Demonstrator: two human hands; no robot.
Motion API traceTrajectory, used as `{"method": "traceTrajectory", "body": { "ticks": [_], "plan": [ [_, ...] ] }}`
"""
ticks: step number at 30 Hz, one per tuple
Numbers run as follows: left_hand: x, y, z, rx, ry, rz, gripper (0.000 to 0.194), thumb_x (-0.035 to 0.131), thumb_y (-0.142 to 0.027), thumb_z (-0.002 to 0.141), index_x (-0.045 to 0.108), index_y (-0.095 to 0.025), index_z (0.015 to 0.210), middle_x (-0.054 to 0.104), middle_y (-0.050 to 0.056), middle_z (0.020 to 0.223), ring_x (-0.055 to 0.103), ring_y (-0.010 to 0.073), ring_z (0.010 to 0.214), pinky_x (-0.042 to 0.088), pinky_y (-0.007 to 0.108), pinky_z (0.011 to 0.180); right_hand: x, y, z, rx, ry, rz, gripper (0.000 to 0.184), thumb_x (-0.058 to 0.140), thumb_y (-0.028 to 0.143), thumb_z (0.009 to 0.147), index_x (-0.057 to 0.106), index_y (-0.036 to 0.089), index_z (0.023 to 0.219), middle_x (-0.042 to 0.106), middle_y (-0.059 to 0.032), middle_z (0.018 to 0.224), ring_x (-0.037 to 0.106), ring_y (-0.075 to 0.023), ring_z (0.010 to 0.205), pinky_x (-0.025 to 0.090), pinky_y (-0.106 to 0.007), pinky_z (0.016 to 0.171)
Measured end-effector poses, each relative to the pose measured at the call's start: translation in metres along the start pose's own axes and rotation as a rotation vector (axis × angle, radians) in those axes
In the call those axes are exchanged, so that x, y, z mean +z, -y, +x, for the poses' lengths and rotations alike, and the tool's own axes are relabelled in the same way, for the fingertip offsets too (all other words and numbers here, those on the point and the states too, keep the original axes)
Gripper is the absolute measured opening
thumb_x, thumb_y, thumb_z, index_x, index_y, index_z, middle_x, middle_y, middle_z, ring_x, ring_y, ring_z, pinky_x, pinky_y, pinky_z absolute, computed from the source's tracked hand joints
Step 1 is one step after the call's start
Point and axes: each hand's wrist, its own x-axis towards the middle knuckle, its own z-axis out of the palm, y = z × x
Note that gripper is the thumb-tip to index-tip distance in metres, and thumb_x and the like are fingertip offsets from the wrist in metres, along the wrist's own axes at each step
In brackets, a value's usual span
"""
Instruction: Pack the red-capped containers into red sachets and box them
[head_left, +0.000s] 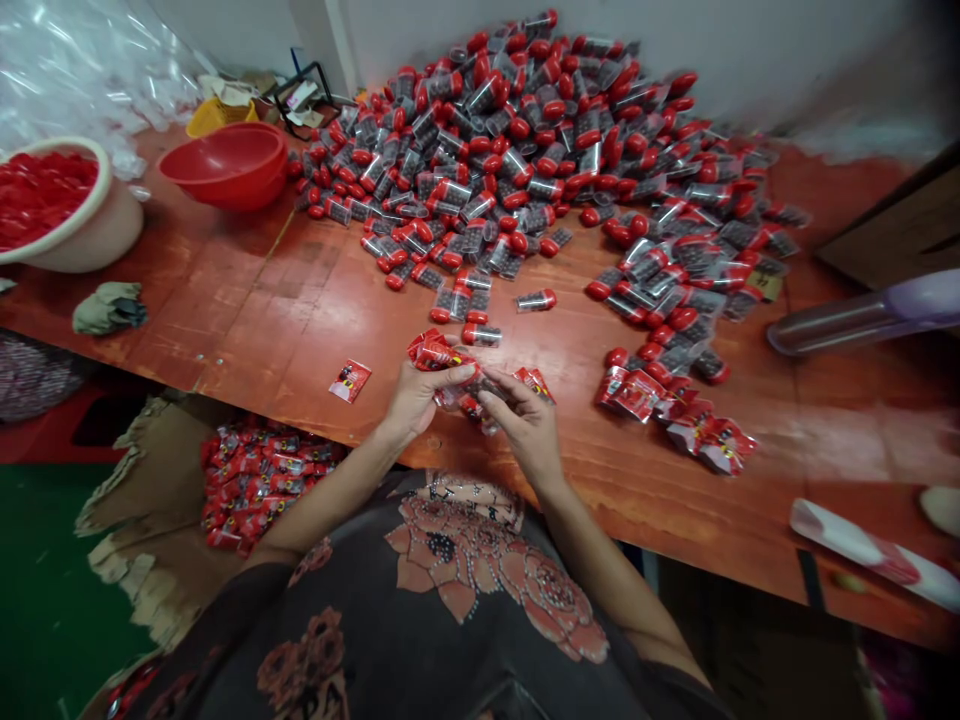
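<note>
Both hands meet over the front of the table, fingers closed. A bunch of red printed packets (435, 352) is in the grip of my left hand (412, 402), thumb on top. Opposite it, my right hand (531, 432) pinches a see-through tube with a red cap (470, 376), partly hidden by the fingers. Just behind the right fingers lies another red printed packet (535, 383). A single flat packet (350, 381) rests to the left. Beyond the hands, loose tubes with red caps and dark contents (481, 335) lie on the table.
A large heap of red-capped tubes (480, 150) fills the table's back. Filled packets (709, 435) lie at right, near a long see-through cylinder (840, 325). At left are a red bowl (225, 165) and a white tub (112, 225) of red caps. Below, a cardboard box (161, 500) holds packets.
</note>
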Motion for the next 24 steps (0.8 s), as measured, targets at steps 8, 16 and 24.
{"method": "traceTrajectory", "body": {
  "ticks": [8,16,24],
  "plan": [
    [0.002,-0.002,0.000,0.006,-0.020,-0.052,0.039,0.082,-0.015,0.062,0.067,-0.020,0.098,0.071,-0.001,0.077,0.067,0.0135,0.069,0.052,0.029,0.072,-0.003,0.001,-0.011,-0.339,-0.089,-0.286,0.035,0.063,0.027,0.087,0.066,0.034,0.122,0.068,-0.0032,0.099,0.063,-0.0176,0.085,0.054,-0.039,0.078],
    [0.003,-0.007,-0.001,-0.024,0.036,-0.003,0.039,0.085,-0.017,0.057,0.068,-0.020,0.092,0.071,-0.001,0.078,0.067,0.0138,0.068,0.052,0.028,0.070,-0.009,0.014,-0.011,-0.379,-0.037,-0.335,0.033,0.064,0.025,0.086,0.069,0.031,0.118,0.065,-0.0014,0.087,0.058,-0.0154,0.077,0.049,-0.034,0.069],
    [0.004,-0.010,-0.003,-0.057,0.109,0.099,0.039,0.089,-0.021,0.053,0.070,-0.018,0.086,0.072,0.000,0.075,0.067,0.0152,0.068,0.053,0.030,0.071,-0.006,0.013,-0.012,-0.360,0.002,-0.267,0.033,0.062,0.024,0.088,0.068,0.032,0.119,0.066,-0.0019,0.093,0.060,-0.0152,0.081,0.051,-0.033,0.071]
  ]
}}
